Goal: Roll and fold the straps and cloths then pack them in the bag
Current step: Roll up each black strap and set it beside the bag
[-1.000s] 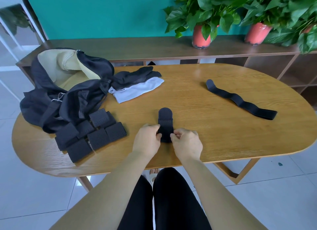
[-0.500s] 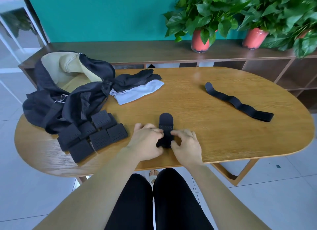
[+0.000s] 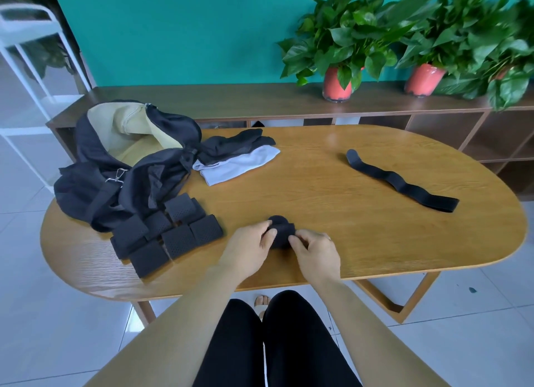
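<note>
While I watch: L hand [image 3: 250,246] & R hand [image 3: 317,252], each grip clamped on rolled strap [image 3: 281,233] at table [image 3: 346,242] front; 2nd strap [image 3: 400,181] flat, well apart; bag [image 3: 130,167] left.

Open centre, crowded left side

The oval wooden table [image 3: 332,184] lies bare through its middle and near right; an open black bag with yellow lining [image 3: 130,161], folded black perforated pads [image 3: 164,236] and folded black and white cloths [image 3: 237,158] fill the left, a long black strap [image 3: 398,181] crosses the far right.
</note>
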The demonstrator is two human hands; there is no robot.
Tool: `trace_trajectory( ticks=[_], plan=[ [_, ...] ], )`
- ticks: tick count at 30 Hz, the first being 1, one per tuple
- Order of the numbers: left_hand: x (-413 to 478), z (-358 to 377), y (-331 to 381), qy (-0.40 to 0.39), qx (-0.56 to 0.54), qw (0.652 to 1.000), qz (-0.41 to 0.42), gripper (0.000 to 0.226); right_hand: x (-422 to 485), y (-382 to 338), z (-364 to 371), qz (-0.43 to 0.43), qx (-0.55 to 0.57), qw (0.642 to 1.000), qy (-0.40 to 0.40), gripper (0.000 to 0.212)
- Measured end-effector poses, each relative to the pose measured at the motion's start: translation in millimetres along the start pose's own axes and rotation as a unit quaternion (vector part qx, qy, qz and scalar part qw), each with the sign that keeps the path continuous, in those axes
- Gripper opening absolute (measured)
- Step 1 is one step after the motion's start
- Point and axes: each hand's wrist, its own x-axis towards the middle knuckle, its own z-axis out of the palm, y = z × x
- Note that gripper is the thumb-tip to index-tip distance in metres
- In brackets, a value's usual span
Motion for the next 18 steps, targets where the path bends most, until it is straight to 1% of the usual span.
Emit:
trace_trajectory(
  ticks=[1,4,7,11,18],
  plan=[
    [3.3,3.1,-0.6,0.017,0.005,1.000,-0.009,0.041,2.1,-2.1,2.7,0.007,-0.008,1.000,0.007,0.019],
    [10.8,11.4,-1.4,0.051,0.022,0.998,-0.020,0.026,7.8,-4.6,9.9,0.012,-0.041,0.999,0.023,0.023],
    [16.7,15.2,-2.0,0.062,0.050,0.996,-0.037,0.029,10.7,-4.6,14.3,0.016,-0.077,0.996,0.037,0.024],
    [21.5,16.3,0.2,0.080,0.064,0.994,-0.038,0.026,12.3,-6.1,16.7,0.023,-0.110,0.993,0.043,0.023],
    [24.9,16.3,1.2,0.108,0.062,0.990,-0.063,0.027,14.3,-8.3,18.7,0.039,-0.118,0.991,0.054,0.024]
  ],
)
